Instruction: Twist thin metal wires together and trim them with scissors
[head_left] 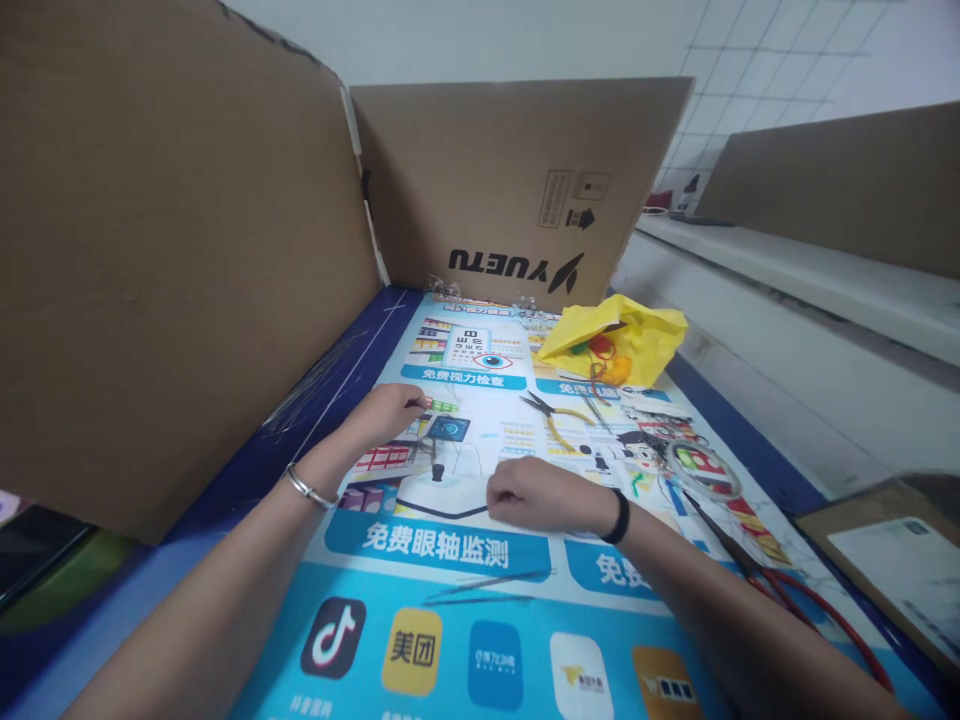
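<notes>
My left hand, with a silver bangle at the wrist, is closed in a pinch over the printed sheet; what it holds is too small to make out. To the right and nearer, my right hand is curled closed above the same sheet, a black band on its wrist. Its fingertips are turned away, so anything in them is hidden. Pliers with yellow handles lie just beyond my right hand. Thin dark wires rest on the sheet below it.
A yellow bag with coloured bundles lies at the back right. Red-handled scissors and a clear round roll are at right. Cardboard panels stand behind and at left. More thin wires lie by the left panel.
</notes>
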